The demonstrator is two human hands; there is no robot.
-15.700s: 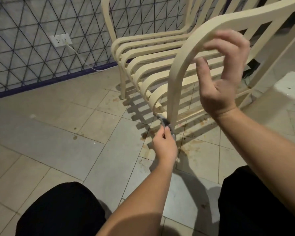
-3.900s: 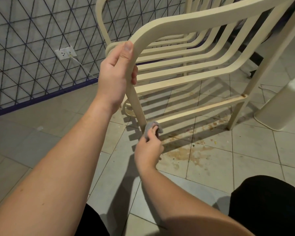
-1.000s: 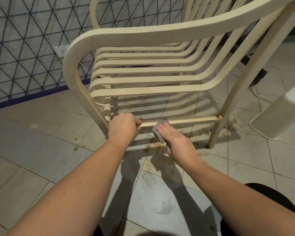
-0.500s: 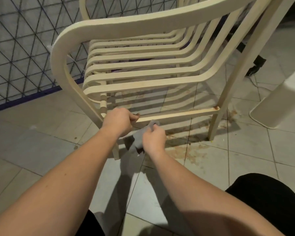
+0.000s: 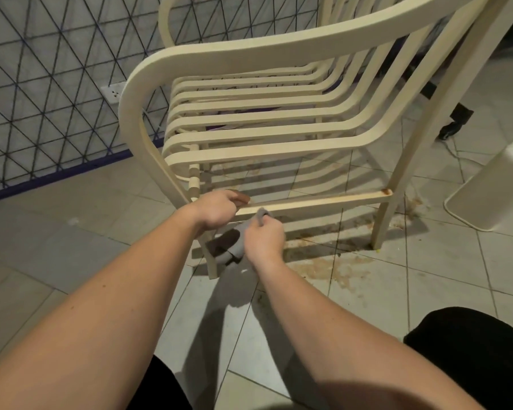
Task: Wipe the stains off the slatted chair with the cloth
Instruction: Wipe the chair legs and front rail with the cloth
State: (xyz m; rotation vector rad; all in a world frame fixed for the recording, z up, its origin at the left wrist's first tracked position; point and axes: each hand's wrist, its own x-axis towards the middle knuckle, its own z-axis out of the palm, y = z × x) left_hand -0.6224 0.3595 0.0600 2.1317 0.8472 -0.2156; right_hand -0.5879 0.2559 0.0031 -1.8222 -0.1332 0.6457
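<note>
The cream slatted chair (image 5: pixel 279 56) stands in front of me, seen from its side. My left hand (image 5: pixel 216 210) grips the low side rail (image 5: pixel 323 201) near the front leg. My right hand (image 5: pixel 262 238) holds the grey cloth (image 5: pixel 234 247), which hangs bunched below the rail beside the front leg. A brown stain shows at the rail's far end (image 5: pixel 385 191) and by my left fingers.
Brown stains spread over the floor tiles (image 5: pixel 329 266) under the chair. A white plastic object (image 5: pixel 492 184) stands at the right, with a black cable behind the chair. A wire mesh wall (image 5: pixel 42 84) with a socket is at the left. My dark-clothed knees fill the bottom edge.
My right hand has pulled the cloth off the rail top and down toward the front leg over the last second. My left hand stays on the rail.
</note>
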